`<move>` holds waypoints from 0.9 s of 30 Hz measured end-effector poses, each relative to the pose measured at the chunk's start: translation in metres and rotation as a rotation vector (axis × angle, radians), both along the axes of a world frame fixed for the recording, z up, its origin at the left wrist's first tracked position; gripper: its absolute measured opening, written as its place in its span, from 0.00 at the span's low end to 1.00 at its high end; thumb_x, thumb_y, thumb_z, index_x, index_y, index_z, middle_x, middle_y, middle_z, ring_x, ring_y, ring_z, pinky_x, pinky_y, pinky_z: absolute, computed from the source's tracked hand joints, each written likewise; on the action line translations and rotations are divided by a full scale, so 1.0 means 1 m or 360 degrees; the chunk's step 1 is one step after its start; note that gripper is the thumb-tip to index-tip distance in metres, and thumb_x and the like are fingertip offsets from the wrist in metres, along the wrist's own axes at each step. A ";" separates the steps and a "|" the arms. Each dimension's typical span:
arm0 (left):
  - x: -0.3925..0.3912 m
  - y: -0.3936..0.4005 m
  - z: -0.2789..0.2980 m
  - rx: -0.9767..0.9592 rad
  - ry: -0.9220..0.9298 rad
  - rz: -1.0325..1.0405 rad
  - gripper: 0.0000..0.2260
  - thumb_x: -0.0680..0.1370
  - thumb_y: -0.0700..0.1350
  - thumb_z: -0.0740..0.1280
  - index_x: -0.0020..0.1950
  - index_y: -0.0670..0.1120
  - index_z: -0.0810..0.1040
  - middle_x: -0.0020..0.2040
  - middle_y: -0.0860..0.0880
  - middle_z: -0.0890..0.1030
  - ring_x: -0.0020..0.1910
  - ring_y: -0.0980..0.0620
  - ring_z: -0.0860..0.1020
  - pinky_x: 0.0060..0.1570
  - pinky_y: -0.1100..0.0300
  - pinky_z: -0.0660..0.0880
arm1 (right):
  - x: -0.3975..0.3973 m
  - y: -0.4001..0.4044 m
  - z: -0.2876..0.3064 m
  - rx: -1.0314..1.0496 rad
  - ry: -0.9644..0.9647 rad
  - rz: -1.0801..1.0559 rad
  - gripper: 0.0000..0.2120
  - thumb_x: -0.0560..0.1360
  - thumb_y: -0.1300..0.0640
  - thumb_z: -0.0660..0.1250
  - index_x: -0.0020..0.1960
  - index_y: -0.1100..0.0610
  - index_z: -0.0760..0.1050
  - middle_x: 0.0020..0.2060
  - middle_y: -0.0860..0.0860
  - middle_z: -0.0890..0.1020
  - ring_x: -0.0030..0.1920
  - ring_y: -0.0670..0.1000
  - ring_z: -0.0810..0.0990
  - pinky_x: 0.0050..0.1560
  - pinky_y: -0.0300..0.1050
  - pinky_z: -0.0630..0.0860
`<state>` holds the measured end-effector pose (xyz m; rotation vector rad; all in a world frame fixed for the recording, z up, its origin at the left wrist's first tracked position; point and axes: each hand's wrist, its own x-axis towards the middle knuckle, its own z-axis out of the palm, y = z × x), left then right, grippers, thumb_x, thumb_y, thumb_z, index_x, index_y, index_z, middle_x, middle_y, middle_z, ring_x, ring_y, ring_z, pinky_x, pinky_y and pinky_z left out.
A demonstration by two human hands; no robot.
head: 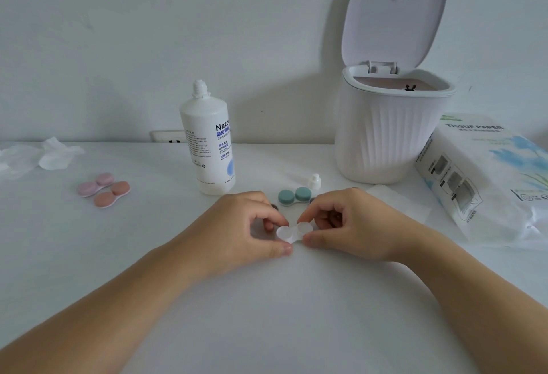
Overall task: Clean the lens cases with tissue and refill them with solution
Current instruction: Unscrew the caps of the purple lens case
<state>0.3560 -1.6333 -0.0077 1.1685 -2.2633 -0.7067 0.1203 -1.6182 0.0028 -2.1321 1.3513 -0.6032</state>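
Observation:
A white uncapped lens case sits at the table's middle, its two wells showing. My left hand pinches its left end between thumb and forefinger. My right hand pinches its right end the same way. Just behind them lies a green-capped lens case. Two dark caps peek out behind my hands, mostly hidden. The white solution bottle stands uncapped behind my left hand, and its small cap stands near the green case. A flat tissue lies right of my right hand.
A pink-capped case and an orange-capped case lie at the left. Crumpled tissues sit at the far left. A white ribbed bin with its lid up stands at the back right, beside a tissue paper pack.

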 end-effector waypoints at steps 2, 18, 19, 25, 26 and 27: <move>0.000 0.000 -0.001 0.0022 0.0040 0.0010 0.10 0.68 0.52 0.81 0.47 0.55 0.86 0.44 0.62 0.79 0.40 0.64 0.76 0.38 0.73 0.67 | 0.000 0.000 0.000 0.0000 -0.0006 0.0004 0.05 0.71 0.50 0.77 0.46 0.46 0.83 0.29 0.41 0.74 0.29 0.41 0.69 0.34 0.33 0.68; 0.001 -0.001 0.005 0.0121 0.0267 0.0099 0.07 0.69 0.49 0.81 0.41 0.59 0.84 0.36 0.64 0.78 0.28 0.58 0.64 0.31 0.70 0.62 | -0.013 0.000 0.006 -0.0238 -0.0139 -0.0157 0.08 0.72 0.48 0.76 0.50 0.42 0.82 0.34 0.38 0.78 0.31 0.41 0.71 0.35 0.31 0.68; 0.002 -0.001 0.005 0.0122 0.0270 0.0103 0.07 0.69 0.49 0.80 0.41 0.59 0.84 0.37 0.64 0.78 0.28 0.57 0.64 0.31 0.70 0.62 | -0.018 -0.001 0.008 -0.0300 -0.0136 -0.0229 0.07 0.73 0.48 0.75 0.50 0.42 0.82 0.35 0.38 0.78 0.31 0.42 0.71 0.35 0.31 0.68; 0.004 -0.003 0.005 0.0105 0.0277 0.0124 0.06 0.70 0.49 0.80 0.42 0.60 0.85 0.39 0.63 0.79 0.29 0.57 0.64 0.31 0.69 0.63 | -0.048 0.002 0.018 -0.0557 0.0467 -0.0878 0.07 0.75 0.47 0.70 0.50 0.47 0.82 0.38 0.42 0.79 0.39 0.44 0.77 0.41 0.44 0.76; 0.004 -0.004 0.005 0.0098 0.0276 0.0125 0.07 0.70 0.49 0.80 0.41 0.60 0.85 0.39 0.63 0.79 0.29 0.57 0.64 0.31 0.69 0.63 | -0.051 0.005 0.019 -0.0552 0.0594 -0.0959 0.08 0.75 0.46 0.69 0.51 0.47 0.81 0.40 0.43 0.78 0.41 0.48 0.77 0.42 0.46 0.76; 0.004 -0.004 0.005 0.0089 0.0277 0.0120 0.07 0.70 0.49 0.80 0.41 0.61 0.85 0.39 0.63 0.79 0.29 0.58 0.64 0.31 0.69 0.63 | -0.053 0.008 0.019 -0.0537 0.0698 -0.1024 0.09 0.75 0.44 0.68 0.52 0.47 0.81 0.42 0.43 0.78 0.43 0.50 0.77 0.42 0.46 0.75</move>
